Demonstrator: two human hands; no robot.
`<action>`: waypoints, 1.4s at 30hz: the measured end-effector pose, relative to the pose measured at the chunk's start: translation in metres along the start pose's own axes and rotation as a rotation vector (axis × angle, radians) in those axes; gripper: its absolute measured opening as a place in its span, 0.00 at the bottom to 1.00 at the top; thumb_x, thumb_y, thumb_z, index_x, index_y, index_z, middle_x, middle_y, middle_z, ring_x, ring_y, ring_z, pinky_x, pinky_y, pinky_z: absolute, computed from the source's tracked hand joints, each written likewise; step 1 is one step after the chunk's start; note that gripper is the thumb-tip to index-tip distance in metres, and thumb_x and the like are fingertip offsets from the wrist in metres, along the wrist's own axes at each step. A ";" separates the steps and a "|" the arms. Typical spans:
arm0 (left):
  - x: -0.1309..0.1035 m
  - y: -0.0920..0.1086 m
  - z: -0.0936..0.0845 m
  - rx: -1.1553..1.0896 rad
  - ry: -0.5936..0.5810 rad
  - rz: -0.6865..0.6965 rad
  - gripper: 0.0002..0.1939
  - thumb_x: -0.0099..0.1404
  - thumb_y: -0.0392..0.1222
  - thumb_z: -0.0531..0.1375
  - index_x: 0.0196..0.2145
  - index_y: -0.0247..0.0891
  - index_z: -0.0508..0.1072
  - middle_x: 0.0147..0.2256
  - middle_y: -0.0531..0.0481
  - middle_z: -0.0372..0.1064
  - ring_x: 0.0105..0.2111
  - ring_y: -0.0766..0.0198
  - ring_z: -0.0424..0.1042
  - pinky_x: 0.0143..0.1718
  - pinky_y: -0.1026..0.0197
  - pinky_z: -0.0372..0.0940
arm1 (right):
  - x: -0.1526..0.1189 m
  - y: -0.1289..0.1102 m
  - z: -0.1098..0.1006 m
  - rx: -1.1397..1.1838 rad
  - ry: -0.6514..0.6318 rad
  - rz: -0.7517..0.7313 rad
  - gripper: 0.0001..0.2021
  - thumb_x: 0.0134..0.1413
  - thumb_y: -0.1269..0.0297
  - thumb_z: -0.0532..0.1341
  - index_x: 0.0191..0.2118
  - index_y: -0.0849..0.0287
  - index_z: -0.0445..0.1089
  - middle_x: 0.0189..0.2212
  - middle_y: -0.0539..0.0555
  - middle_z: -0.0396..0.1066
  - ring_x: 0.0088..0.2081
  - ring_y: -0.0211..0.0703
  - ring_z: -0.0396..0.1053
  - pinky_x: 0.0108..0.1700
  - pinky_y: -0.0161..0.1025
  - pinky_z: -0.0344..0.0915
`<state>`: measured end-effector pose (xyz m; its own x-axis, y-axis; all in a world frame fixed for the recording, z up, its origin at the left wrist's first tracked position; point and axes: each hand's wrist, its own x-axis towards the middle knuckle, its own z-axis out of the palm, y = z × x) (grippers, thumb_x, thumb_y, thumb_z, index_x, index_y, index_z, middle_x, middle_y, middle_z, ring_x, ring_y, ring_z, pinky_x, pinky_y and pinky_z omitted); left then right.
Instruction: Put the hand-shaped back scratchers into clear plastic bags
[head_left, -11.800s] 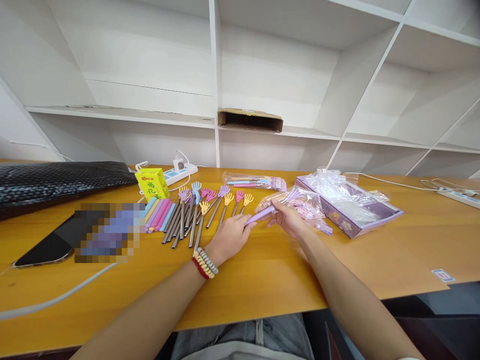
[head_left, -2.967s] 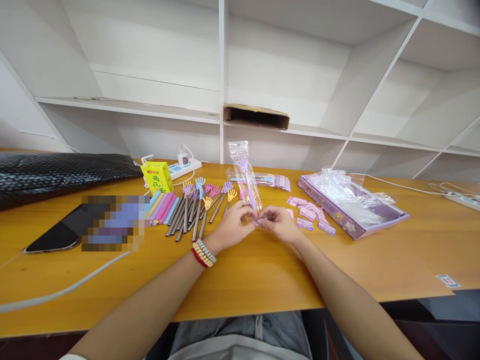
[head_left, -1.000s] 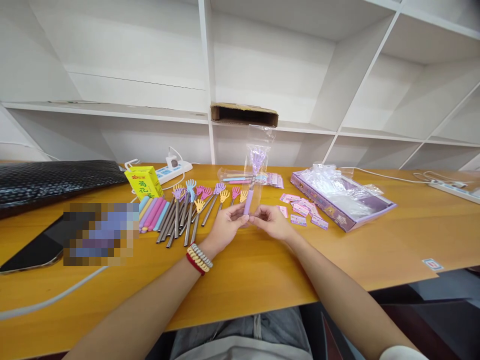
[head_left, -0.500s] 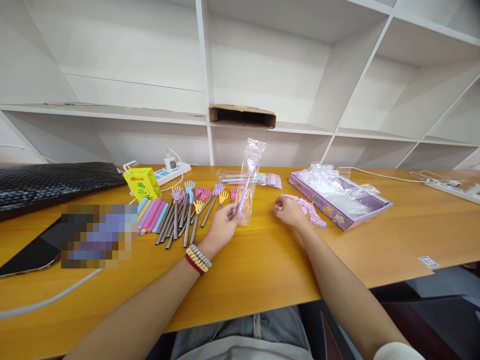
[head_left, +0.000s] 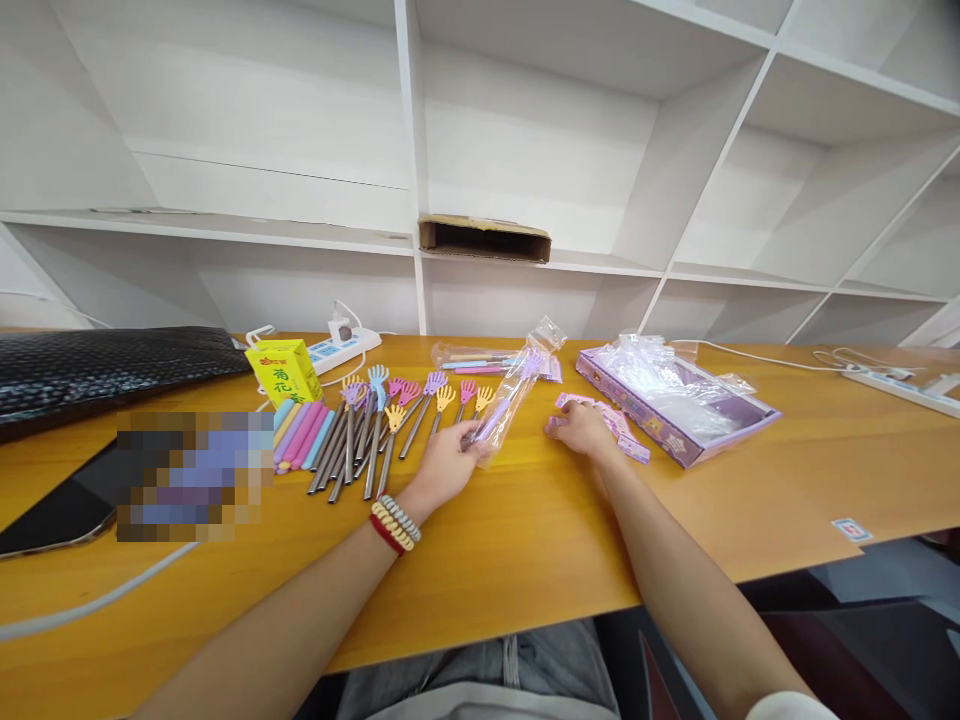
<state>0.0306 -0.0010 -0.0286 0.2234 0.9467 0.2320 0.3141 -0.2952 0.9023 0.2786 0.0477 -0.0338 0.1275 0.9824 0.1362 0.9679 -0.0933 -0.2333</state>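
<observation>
My left hand point(head_left: 448, 462) is closed on the lower end of a clear plastic bag point(head_left: 512, 392) with a purple hand-shaped stick inside; the bag tilts to the upper right. At the near left edge of the pink paper cards point(head_left: 619, 425), my right hand point(head_left: 581, 430) has its fingers curled down; whether a card is pinched is hidden. Several metal sticks with small coloured hand heads point(head_left: 377, 380) lie left of my left hand, beside a row of coloured handles point(head_left: 304, 435). Behind the held bag lie more packed sticks point(head_left: 472, 362).
A purple box point(head_left: 675, 440) full of clear bags stands at the right. At the left are a yellow carton point(head_left: 283, 370), a power strip point(head_left: 345, 348), a black bag point(head_left: 112, 370) and a dark phone point(head_left: 60, 500). White shelves point(head_left: 315, 235) hold a cardboard box point(head_left: 484, 240).
The bag in my left hand has tipped to the right and down. My right hand has shifted slightly at the cards.
</observation>
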 end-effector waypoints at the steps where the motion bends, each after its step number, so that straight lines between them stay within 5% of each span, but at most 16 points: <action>1: 0.000 0.000 0.000 0.014 0.003 0.002 0.18 0.55 0.42 0.58 0.44 0.35 0.72 0.38 0.45 0.73 0.36 0.58 0.72 0.38 0.59 0.66 | 0.000 0.000 -0.001 -0.013 0.012 0.027 0.26 0.43 0.48 0.59 0.43 0.65 0.69 0.43 0.67 0.67 0.47 0.56 0.62 0.44 0.43 0.57; 9: 0.000 -0.004 0.000 0.115 0.021 0.014 0.19 0.57 0.43 0.57 0.46 0.35 0.71 0.38 0.45 0.73 0.35 0.58 0.71 0.38 0.58 0.65 | 0.002 0.006 -0.007 -0.015 -0.082 0.144 0.26 0.34 0.40 0.60 0.30 0.61 0.71 0.32 0.64 0.71 0.36 0.54 0.69 0.33 0.41 0.60; 18: -0.002 -0.001 0.000 0.206 0.055 0.050 0.18 0.57 0.42 0.56 0.45 0.37 0.71 0.39 0.47 0.73 0.37 0.58 0.71 0.40 0.58 0.65 | 0.001 0.003 -0.009 0.258 -0.197 0.014 0.11 0.33 0.59 0.65 0.15 0.59 0.65 0.14 0.51 0.64 0.19 0.39 0.63 0.20 0.34 0.54; 25: 0.000 -0.003 0.000 0.150 0.068 0.032 0.19 0.56 0.42 0.57 0.46 0.36 0.70 0.42 0.44 0.72 0.39 0.58 0.71 0.43 0.58 0.64 | -0.003 -0.002 -0.010 0.383 -0.240 -0.003 0.04 0.32 0.68 0.63 0.19 0.60 0.66 0.16 0.50 0.65 0.18 0.37 0.62 0.19 0.33 0.52; 32: -0.001 0.001 -0.002 0.182 0.075 0.036 0.17 0.57 0.42 0.57 0.45 0.37 0.72 0.41 0.45 0.73 0.39 0.56 0.71 0.42 0.57 0.64 | -0.003 -0.006 -0.003 0.521 0.100 -0.030 0.11 0.38 0.71 0.57 0.34 0.59 0.68 0.24 0.51 0.70 0.24 0.39 0.65 0.25 0.34 0.56; 42: -0.004 0.008 -0.002 0.235 0.076 0.039 0.17 0.56 0.42 0.57 0.44 0.37 0.72 0.38 0.46 0.74 0.36 0.57 0.71 0.42 0.57 0.63 | -0.007 -0.017 -0.013 0.730 0.483 -0.040 0.09 0.47 0.58 0.56 0.29 0.59 0.66 0.25 0.52 0.69 0.24 0.38 0.62 0.30 0.36 0.58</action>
<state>0.0307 -0.0071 -0.0214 0.1721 0.9384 0.2997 0.5146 -0.3450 0.7849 0.2642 0.0401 -0.0187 0.3340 0.7913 0.5121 0.6147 0.2290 -0.7548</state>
